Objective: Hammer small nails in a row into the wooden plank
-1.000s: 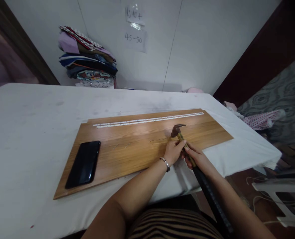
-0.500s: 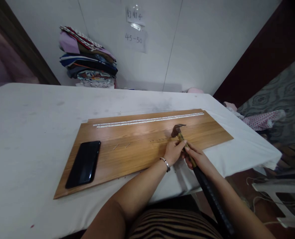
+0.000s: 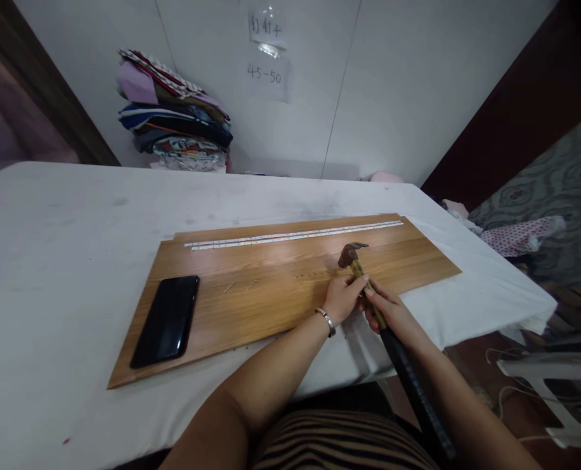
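Observation:
A claw hammer (image 3: 356,264) with a rusty head, a yellowish upper handle and a black grip is held tilted over a wood-grain board (image 3: 266,307). My right hand (image 3: 391,316) wraps round the handle below the head. My left hand (image 3: 342,299), with a metal bracelet on its wrist, is closed against the handle just under the head, its thumb on it; its other fingers are partly hidden. Left of the hammer head runs a short row of small nails or marks (image 3: 313,274) in the board. Two loose nails (image 3: 228,287) lie farther left.
A black phone (image 3: 166,320) lies on the board's left end. Two white measuring strips (image 3: 295,236) run along its far side. The board rests on a white-covered table (image 3: 65,261). Folded clothes (image 3: 175,114) are stacked by the wall; a white plastic stool (image 3: 555,372) stands at right.
My hands and the hammer stay nearly in place. The view shifts very slightly; nothing is let go or taken hold of.

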### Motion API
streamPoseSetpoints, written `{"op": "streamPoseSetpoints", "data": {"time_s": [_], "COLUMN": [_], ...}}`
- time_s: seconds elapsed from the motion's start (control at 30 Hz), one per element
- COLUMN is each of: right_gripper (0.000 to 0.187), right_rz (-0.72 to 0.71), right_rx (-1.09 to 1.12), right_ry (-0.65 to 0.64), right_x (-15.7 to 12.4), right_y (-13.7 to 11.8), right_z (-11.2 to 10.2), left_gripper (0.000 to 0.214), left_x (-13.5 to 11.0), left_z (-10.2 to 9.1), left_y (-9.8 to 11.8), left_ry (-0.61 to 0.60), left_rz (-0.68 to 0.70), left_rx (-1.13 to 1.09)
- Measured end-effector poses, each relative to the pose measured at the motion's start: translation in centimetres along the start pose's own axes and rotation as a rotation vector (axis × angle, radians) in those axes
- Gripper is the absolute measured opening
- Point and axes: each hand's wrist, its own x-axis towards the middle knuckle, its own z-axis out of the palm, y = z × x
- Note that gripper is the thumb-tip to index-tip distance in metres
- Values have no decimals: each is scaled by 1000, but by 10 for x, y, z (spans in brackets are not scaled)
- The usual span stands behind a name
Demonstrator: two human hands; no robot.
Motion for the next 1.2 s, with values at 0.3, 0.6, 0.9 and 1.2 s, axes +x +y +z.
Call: {"op": "streamPoseSetpoints", "data": {"time_s": [0.3,0.6,0.9,1.2], "right_gripper": [55,56,57,62], "right_rz": [-4,-8,15,23], "right_rx": [18,2,22,5], "right_ry": [-2,-1,-6,-4], "right_x": [1,1,1,3], "right_y": [2,3,2,1], "right_z": [-1,-1,-1,0], "left_gripper": [49,50,47,46], "left_x": [-1,-1,-3,-1], "left_z": [-1,0,-1,0], "left_y": [2,1,5,4], "left_ry": [-35,-15,-25,-16], "left_rz": [8,1,2,9], "left_rx": [-32,-7,-7,-28]}}
